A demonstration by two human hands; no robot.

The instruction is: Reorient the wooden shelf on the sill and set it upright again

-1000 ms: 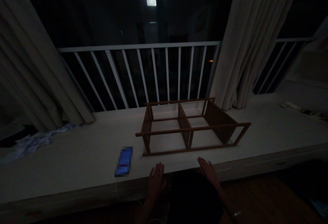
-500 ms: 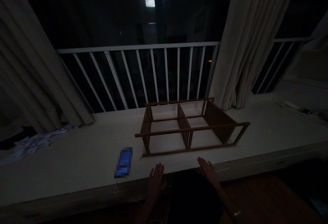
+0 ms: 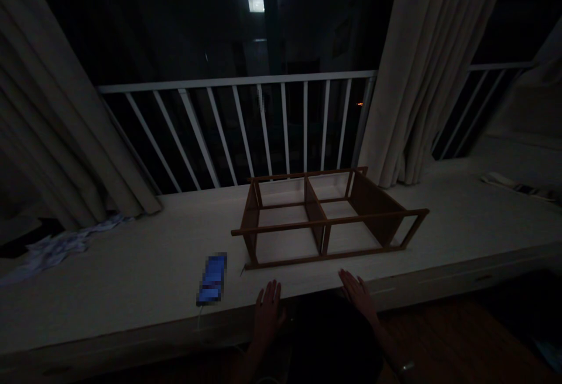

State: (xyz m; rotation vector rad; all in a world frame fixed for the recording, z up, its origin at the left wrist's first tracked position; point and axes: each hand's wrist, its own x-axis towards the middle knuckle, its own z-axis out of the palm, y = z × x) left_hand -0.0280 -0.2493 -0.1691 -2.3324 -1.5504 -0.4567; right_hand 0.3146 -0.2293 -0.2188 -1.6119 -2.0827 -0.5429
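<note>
A brown wooden rack (image 3: 327,217) lies on its side on a pale window ledge (image 3: 132,267), its slats and dividers forming open compartments. My left hand (image 3: 267,314) rests flat on the ledge's front edge just below the rack's left corner, fingers stretched out. To its right, my right hand (image 3: 357,293) lies flat on the same edge with fingers extended, holding nothing. A blue glowing phone (image 3: 212,278) sits on the ledge to the left of my left hand. The scene is very dim.
A white railing (image 3: 237,126) runs behind the ledge in front of a dark window. Pale curtains hang at the left (image 3: 65,126) and right (image 3: 421,74). Crumpled cloth (image 3: 57,246) lies at the far left. Some flat items (image 3: 518,188) rest at the far right.
</note>
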